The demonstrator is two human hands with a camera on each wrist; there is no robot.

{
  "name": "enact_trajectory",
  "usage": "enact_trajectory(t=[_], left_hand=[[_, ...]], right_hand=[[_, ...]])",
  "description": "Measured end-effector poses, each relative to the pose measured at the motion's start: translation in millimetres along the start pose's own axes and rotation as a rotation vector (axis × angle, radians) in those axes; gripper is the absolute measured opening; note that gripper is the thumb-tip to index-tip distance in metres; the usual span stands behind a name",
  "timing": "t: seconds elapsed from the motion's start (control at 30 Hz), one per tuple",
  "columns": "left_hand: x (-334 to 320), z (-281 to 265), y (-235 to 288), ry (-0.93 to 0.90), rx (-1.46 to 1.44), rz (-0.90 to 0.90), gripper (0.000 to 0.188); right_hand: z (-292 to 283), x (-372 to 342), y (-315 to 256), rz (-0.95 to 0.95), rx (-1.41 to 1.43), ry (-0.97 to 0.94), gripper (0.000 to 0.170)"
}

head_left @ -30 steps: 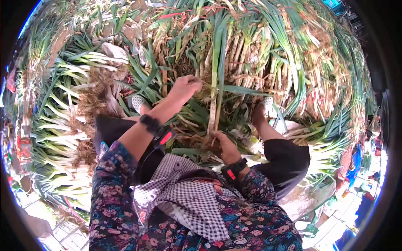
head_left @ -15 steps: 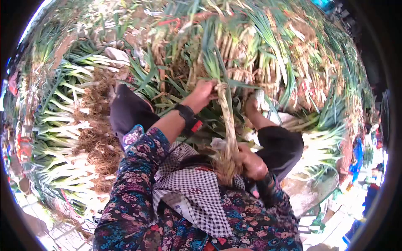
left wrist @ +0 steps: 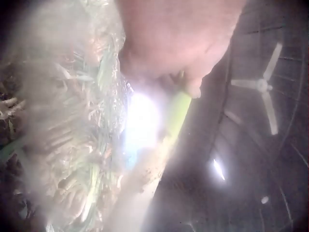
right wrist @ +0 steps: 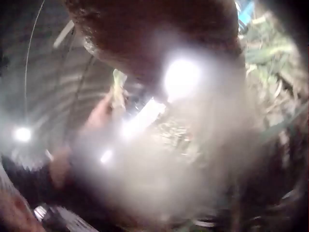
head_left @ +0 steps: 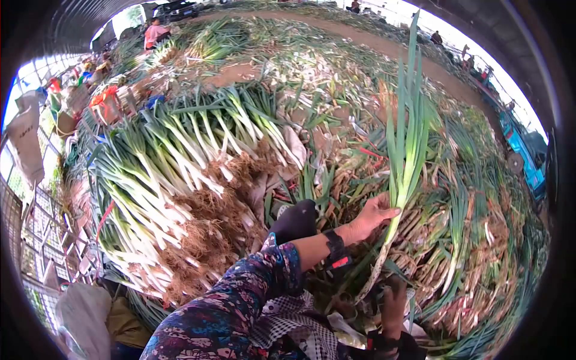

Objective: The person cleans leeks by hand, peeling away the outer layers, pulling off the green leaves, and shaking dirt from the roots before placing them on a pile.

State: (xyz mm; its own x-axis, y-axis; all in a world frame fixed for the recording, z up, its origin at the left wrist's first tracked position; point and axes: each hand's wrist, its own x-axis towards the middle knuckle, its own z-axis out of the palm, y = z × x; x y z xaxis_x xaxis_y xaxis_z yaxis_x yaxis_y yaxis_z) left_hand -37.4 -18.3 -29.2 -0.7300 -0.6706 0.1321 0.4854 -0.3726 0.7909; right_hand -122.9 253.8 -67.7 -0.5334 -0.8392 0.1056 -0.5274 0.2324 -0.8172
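My left hand (head_left: 367,222) grips a long green onion (head_left: 393,231) around its upper stalk. The onion slants, its green leaves pointing up and its root end down towards my right. In the left wrist view, the pale green stalk (left wrist: 177,116) runs down from beneath the fingers. My right hand (head_left: 393,307) is low and near the root end, apart from the stalk, with blurred fingers pointing upward and nothing visible in them. The right wrist view is hazy, with the dark hand (right wrist: 159,38) across its top.
On the left lies a broad row of cleaned green onions (head_left: 180,162), white stalks and brown roots (head_left: 210,234) towards me. Untrimmed onions (head_left: 456,240) are heaped at the right. My knee (head_left: 295,222) stands between them. A person in pink (head_left: 155,35) is farther back.
The head view has swung left and up, bringing in the row of onions. My left hand has lifted the onion, now with bare, smoother stalk; the right hand has come off its root end.
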Motion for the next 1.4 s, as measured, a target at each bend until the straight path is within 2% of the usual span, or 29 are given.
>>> enact_trajectory(t=[0.03,0.1,0.13,0.17,0.2,0.23,0.27,0.3,0.37,0.43,0.5,0.57,0.6,0.63,0.67,0.7,0.73,0.77,0.83,0.87,0.93,0.97,1.03,1.07,1.17,1.2,1.33,1.4], left_hand=[[-2,-5,3,0.011,-0.04,0.015,0.028],[-8,-4,18,0.006,0.007,0.023,0.028],[-8,-8,22,0.019,0.021,0.028,0.026],[-9,-9,28,0.03,0.036,0.03,0.024],[-9,-13,31,0.043,0.038,0.031,0.024],[-8,-15,34,0.028,0.042,0.116,0.025],[-7,-15,37,0.007,0.044,0.2,0.026],[-7,-15,43,0.009,0.042,0.2,0.026],[-7,-18,55,-0.064,0.097,0.162,0.028],[-7,-25,60,-0.113,0.096,0.118,0.026],[-11,-19,60,-0.13,0.069,0.198,0.026],[-22,5,41,-0.104,0.045,0.228,0.023],[-24,5,56,-0.036,0.058,0.236,0.02],[-23,1,68,0.033,0.077,0.24,0.018],[-18,-7,56,0.027,0.115,0.256,0.018],[-15,-16,45,0.022,0.163,0.28,0.019],[-18,-13,46,0.002,0.095,0.244,0.019],[-16,-11,49,-0.018,0.032,0.22,0.02],[-11,-15,41,-0.038,-0.005,0.187,0.023],[-13,-11,41,-0.014,0.054,0.218,0.024],[-21,-2,42,0.008,0.165,0.253,0.025],[-25,-1,39,0.003,0.162,0.246,0.025],[-25,1,38,-0.047,0.176,0.22,0.027],[-24,2,39,0.029,0.145,0.23,0.029],[-10,2,47,0.07,0.201,0.261,0.026],[-7,1,48,0.06,0.256,0.31,0.021],[-7,1,44,0.08,0.246,0.282,0.019],[-7,2,47,-0.009,0.191,0.228,0.019]], right_hand=[[15,13,-45,0.112,0.318,-0.151,0.042],[48,22,-66,0.273,0.502,-0.28,0.042],[66,25,-64,0.31,0.64,-0.264,0.031],[72,27,-70,0.308,0.64,-0.278,0.031],[74,28,-81,0.378,0.797,-0.328,0.023],[76,28,-94,0.451,0.955,-0.37,0.016],[79,27,-116,0.466,0.988,-0.291,0.008],[76,26,-119,0.468,0.986,-0.292,0.008],[73,23,-124,0.472,1.247,-0.443,0.008],[76,22,-134,0.475,1.152,-0.432,0.007],[79,20,-136,0.53,0.94,-0.328,0.012],[66,7,-120,0.501,0.75,-0.272,0.017],[82,27,-114,0.104,0.298,-0.118,0.018],[90,26,-108,0.073,0.104,0.061,0.016],[94,26,-116,0.204,0.282,0.144,0.013],[99,23,-101,0.199,0.298,0.128,0.011],[88,21,-103,0.177,0.47,-0.072,0.017],[82,18,-107,0.374,0.843,-0.235,0.027],[61,21,-130,0.433,1.373,-0.488,0.025],[62,23,-127,0.431,1.376,-0.469,0.025],[69,30,-113,0.302,0.785,-0.231,0.017],[69,33,-109,0.315,0.673,-0.127,0.011],[69,32,-101,0.207,0.563,-0.075,0.009],[72,29,-98,0.215,0.568,-0.073,0.009],[89,22,-92,0.052,0.391,0.005,0.012],[94,20,-89,0.033,0.342,0.029,0.013],[94,17,-85,-0.024,0.146,0.098,0.017],[90,13,-84,0.001,0.099,0.087,0.019]])
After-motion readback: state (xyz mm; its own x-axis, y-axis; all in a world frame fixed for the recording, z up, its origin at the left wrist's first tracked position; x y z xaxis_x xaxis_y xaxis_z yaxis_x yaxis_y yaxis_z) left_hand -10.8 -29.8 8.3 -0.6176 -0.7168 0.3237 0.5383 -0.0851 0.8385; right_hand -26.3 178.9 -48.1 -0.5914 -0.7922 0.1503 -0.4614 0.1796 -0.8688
